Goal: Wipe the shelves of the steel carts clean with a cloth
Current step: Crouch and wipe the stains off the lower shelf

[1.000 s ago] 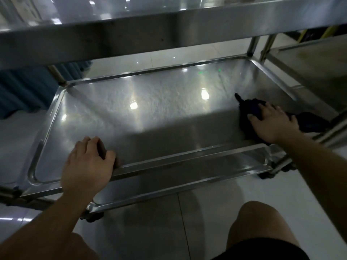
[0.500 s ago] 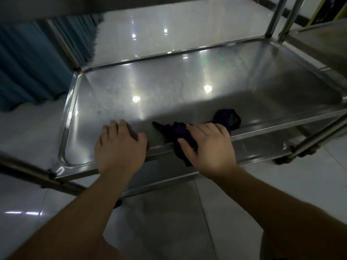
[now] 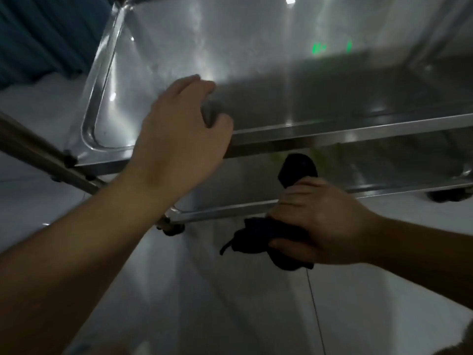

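Half a second ago the right hand was pressing the cloth flat on the middle shelf beside the left hand; now it has dropped off that shelf to the front rail of the one below, taking the cloth with it, and the view has closed in on the cart's near corner.

Over at nine to ten o'clock hangs a blue curtain [image 3: 38,34], with pale glossy floor [image 3: 30,201] beneath it and a steel cart post [image 3: 38,152] slanting across. The left hand [image 3: 179,134] sits at about ten o'clock of centre, its fingers curled down over the front lip of the middle shelf [image 3: 256,60], thumb side resting against the rail; whether it truly grips the edge or only rests there I cannot tell. That shelf runs up toward twelve o'clock, shiny, with light spots and a green reflection on it.

Lower, the bottom shelf [image 3: 384,170] shows between the two front rails. At four o'clock the right hand [image 3: 317,226] has its fingers closed round the dark cloth [image 3: 256,237], bunched at the lower rail; one end sticks up above the knuckles, the rest hangs out below and to the left. A caster [image 3: 445,196] shows at three o'clock.
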Tool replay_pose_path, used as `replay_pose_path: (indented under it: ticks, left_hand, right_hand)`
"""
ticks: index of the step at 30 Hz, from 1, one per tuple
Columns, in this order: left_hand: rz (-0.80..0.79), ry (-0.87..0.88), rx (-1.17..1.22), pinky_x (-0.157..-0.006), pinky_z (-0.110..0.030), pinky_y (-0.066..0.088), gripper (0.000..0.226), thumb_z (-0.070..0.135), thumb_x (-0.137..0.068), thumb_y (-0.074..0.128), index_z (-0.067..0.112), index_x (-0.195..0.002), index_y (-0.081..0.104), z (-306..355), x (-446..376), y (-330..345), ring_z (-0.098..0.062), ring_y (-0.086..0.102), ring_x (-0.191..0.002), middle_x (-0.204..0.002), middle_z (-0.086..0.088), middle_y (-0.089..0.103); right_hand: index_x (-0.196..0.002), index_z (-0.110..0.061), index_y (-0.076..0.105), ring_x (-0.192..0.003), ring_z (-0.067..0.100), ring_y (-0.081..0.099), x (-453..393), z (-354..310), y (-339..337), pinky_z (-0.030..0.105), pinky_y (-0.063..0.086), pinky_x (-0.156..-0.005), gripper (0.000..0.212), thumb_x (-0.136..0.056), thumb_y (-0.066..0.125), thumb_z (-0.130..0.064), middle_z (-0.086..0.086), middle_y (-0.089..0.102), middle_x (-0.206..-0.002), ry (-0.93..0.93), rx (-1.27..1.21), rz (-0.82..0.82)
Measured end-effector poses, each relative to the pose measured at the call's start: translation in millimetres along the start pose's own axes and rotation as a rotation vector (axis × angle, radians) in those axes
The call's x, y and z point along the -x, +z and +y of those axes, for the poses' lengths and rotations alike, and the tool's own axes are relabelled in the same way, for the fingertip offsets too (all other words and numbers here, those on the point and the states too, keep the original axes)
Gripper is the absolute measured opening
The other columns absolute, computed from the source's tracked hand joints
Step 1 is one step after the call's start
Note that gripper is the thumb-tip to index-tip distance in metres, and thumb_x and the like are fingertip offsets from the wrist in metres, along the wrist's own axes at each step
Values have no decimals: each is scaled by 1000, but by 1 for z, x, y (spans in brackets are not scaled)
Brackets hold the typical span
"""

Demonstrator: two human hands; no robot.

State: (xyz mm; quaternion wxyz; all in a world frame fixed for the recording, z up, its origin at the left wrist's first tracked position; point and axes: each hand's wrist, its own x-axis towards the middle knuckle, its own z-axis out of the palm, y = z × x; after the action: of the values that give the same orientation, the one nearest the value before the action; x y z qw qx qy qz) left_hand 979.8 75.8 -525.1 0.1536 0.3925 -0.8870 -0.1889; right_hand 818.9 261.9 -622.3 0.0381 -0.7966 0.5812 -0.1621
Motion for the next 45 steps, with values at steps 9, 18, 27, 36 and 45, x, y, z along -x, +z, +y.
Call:
replay_pose_path:
  ticks: [9,18,27,36,45]
  left_hand:
    - [259,647,-112,-111,-54,43,34,12,-94,63,0,-125,69,-60,75,43,-36,47,-144,-144,-20,56]
    - [-34,185,-157,-111,-39,43,47,39,-93,54,15,-131,69,-136,106,116,-21,60,-130,-143,-4,62]
    - [-322,-199,-187,-91,-36,60,28,40,-99,60,30,-125,66,-189,113,144,-17,68,-104,-122,8,66]
    - [-426,-680,-22,-78,-39,60,58,73,-86,66,19,-107,71,-253,99,135,-23,72,-90,-99,-3,73]
    - [121,-626,571,-64,-6,50,39,20,-91,80,16,-124,61,-255,94,156,7,67,-82,-102,6,67]
  right_hand:
    - [-85,-41,63,-71,11,66,-63,53,61,34,51,-68,34,-101,44,-63,-10,68,-75,413,-261,-44]
    - [-84,-23,60,-70,17,63,-112,60,94,37,50,-68,46,-105,39,-58,-1,64,-74,508,-216,67]
    - [-112,-21,61,-73,25,62,-162,28,155,41,51,-69,50,-103,37,-63,-1,63,-82,413,-81,105]
    - [-114,-28,57,-92,24,62,-212,-24,217,44,41,-84,40,-106,26,-52,-7,63,-97,466,-16,197]
    - [-161,-33,30,-158,14,14,-166,-9,248,46,6,-128,56,-108,23,-50,-12,22,-171,469,-55,-165]
